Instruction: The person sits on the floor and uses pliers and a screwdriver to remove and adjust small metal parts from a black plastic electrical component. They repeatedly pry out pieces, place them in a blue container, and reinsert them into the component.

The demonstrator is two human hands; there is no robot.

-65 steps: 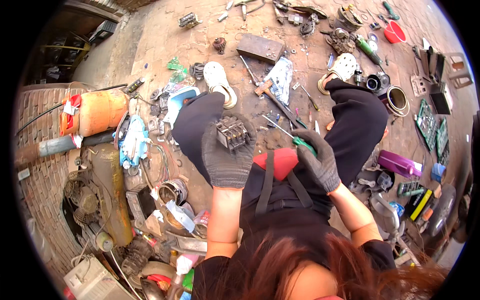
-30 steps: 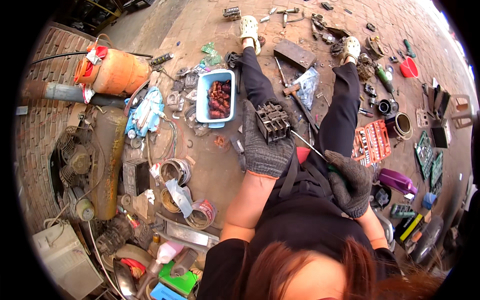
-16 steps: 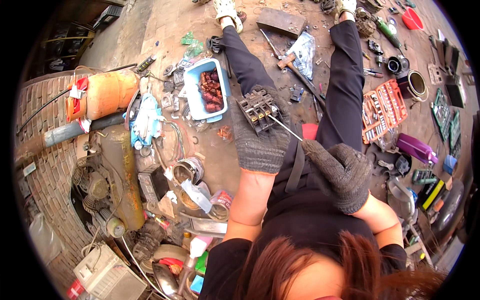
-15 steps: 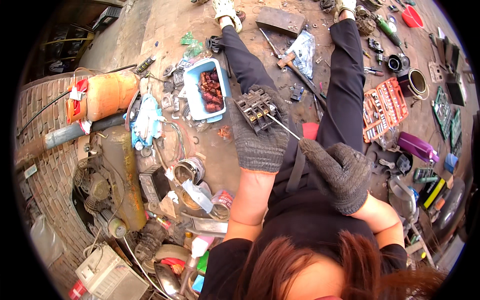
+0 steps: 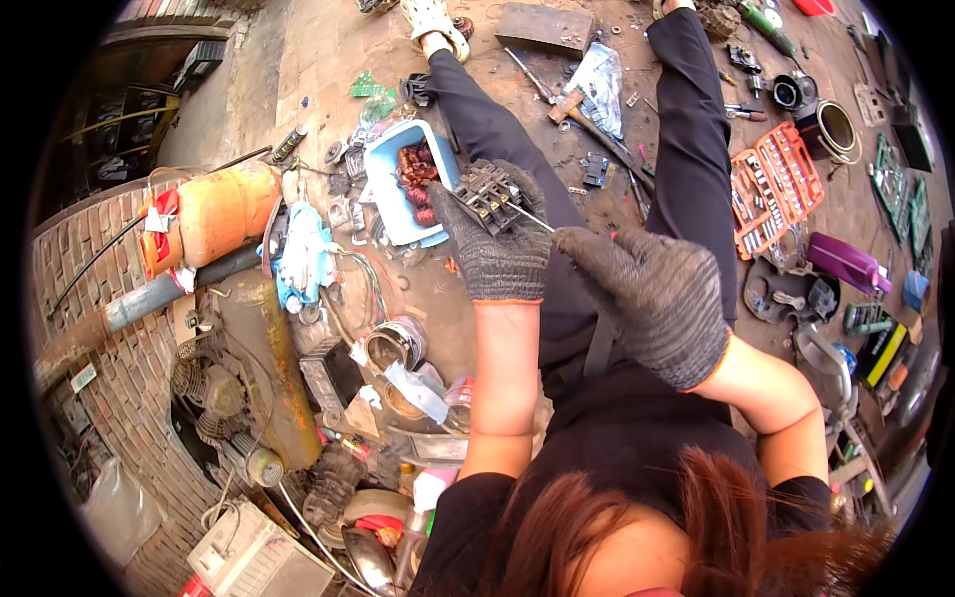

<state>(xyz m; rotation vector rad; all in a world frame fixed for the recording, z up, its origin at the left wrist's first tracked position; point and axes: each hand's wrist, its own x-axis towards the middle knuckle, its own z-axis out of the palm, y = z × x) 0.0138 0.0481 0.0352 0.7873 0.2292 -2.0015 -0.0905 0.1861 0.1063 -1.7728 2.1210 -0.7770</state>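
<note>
In a dark knitted work glove, my left hand is closed round a small black electrical contactor, whose brass-coloured terminals face up. My right hand, gloved the same way, grips a screwdriver; the handle is hidden inside the fingers. Its thin metal shaft reaches left to the terminal row, and the tip seems to touch one of the terminals. Just left of the contactor stands a light blue plastic basin with reddish-brown copper windings in it.
A hammer and a clear plastic bag lie between my legs. To the right sit an orange socket set case and a purple bottle. An orange gas cylinder, open tins and scrap crowd the left.
Both hands, with the contactor and screwdriver, sit a little further left in the picture. The right hand has turned, showing more of the back of the glove. The view has shifted slightly.
</note>
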